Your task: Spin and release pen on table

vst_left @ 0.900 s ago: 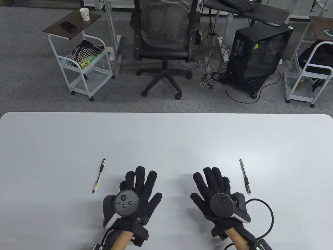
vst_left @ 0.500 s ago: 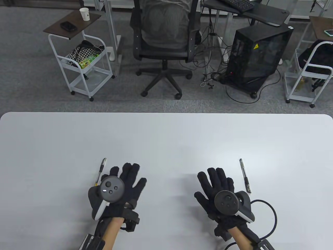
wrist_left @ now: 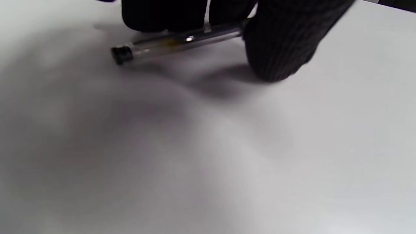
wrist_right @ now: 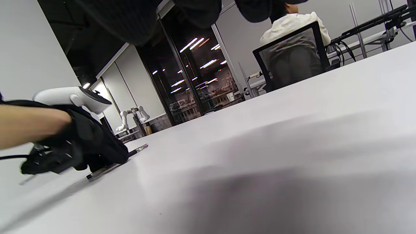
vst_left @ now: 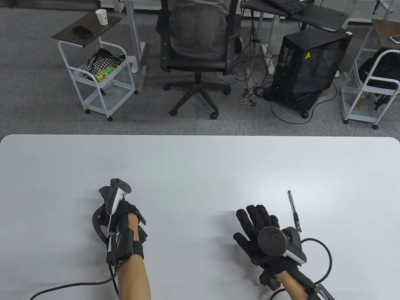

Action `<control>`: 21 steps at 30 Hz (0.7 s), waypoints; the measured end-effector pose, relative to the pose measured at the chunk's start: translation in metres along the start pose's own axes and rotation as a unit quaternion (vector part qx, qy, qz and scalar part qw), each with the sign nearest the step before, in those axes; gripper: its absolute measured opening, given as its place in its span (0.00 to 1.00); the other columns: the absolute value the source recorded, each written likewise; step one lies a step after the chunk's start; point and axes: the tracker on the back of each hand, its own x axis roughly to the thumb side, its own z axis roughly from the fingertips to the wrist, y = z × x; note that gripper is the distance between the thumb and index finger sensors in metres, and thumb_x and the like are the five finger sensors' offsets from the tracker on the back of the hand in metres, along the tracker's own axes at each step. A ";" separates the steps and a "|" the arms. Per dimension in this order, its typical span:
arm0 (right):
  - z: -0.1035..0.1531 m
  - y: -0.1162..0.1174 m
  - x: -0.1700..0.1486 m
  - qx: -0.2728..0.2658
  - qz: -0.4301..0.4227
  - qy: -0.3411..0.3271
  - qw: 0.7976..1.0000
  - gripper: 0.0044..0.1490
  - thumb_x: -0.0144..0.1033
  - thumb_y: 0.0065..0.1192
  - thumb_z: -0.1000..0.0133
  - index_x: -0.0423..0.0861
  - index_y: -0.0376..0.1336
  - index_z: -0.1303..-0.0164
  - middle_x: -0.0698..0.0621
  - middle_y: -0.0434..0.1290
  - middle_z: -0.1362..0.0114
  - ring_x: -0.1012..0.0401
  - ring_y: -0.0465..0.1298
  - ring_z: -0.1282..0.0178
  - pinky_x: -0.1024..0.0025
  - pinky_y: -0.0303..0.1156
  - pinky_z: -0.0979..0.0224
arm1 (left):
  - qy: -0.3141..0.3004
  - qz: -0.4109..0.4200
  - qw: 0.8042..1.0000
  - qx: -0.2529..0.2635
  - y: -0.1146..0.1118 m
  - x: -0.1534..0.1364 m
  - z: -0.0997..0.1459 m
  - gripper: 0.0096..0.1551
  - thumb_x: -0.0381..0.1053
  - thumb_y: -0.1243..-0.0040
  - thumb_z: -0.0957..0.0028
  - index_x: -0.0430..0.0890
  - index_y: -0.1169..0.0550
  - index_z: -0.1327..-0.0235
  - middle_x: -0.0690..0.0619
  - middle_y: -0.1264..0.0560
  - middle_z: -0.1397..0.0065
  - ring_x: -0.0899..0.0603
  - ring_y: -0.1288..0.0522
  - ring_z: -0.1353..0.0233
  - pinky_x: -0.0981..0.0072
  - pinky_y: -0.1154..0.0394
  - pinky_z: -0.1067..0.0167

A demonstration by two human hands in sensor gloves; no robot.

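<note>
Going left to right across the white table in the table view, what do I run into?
Left hand in its black sensor glove, turned on edge over the left pen → right hand in its black glove, fingers spread flat → black-capped clear pen lying free on the white table.

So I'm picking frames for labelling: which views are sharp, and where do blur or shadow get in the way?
Table view: sharp and evenly lit; the right pen reads clearly.
Left wrist view: soft throughout; the left hand casts broad grey shadow over the table, though the left pen stays recognisable.
Right wrist view: distance crisp, near tabletop blurred and shadowed; ceiling lights glare in the glass.
</note>
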 end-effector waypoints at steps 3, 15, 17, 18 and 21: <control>-0.001 -0.001 0.000 -0.004 0.001 0.001 1.000 0.46 0.59 0.45 0.35 0.45 0.43 0.13 0.34 0.44 0.12 0.32 0.43 0.15 0.23 0.45 0.28 | -0.017 -0.038 0.999 0.028 -0.001 0.011 0.005 0.34 0.56 0.31 0.41 0.50 0.29 0.23 0.39 0.28 0.22 0.29 0.28 0.28 0.30 0.39 0.30; 0.001 -0.002 -0.005 0.004 0.004 0.014 1.000 0.46 0.58 0.46 0.34 0.44 0.43 0.13 0.35 0.47 0.13 0.32 0.45 0.15 0.23 0.45 0.28 | -0.094 -0.102 0.987 0.081 -0.008 0.010 0.020 0.26 0.54 0.29 0.43 0.50 0.21 0.32 0.43 0.17 0.36 0.36 0.17 0.40 0.34 0.29 0.35; 0.000 -0.001 -0.007 0.011 0.005 0.019 1.000 0.46 0.58 0.46 0.35 0.44 0.43 0.13 0.34 0.47 0.13 0.32 0.45 0.15 0.23 0.45 0.28 | -0.114 -0.083 0.987 0.074 -0.004 0.007 0.025 0.26 0.54 0.30 0.42 0.49 0.21 0.32 0.43 0.17 0.36 0.36 0.17 0.40 0.34 0.30 0.35; 0.000 -0.001 -0.008 0.011 0.005 0.020 1.000 0.46 0.58 0.46 0.35 0.44 0.43 0.13 0.35 0.47 0.13 0.32 0.45 0.15 0.23 0.45 0.28 | -0.125 -0.074 0.986 0.078 -0.001 0.007 0.028 0.26 0.54 0.30 0.42 0.49 0.21 0.32 0.43 0.17 0.36 0.36 0.17 0.40 0.34 0.30 0.35; 0.001 -0.004 -0.009 0.005 0.004 0.021 1.000 0.46 0.58 0.46 0.35 0.44 0.43 0.13 0.34 0.47 0.13 0.32 0.45 0.15 0.23 0.45 0.28 | -0.191 -0.049 0.975 0.105 0.015 0.016 0.046 0.26 0.54 0.30 0.42 0.51 0.22 0.32 0.45 0.18 0.35 0.36 0.18 0.39 0.34 0.30 0.35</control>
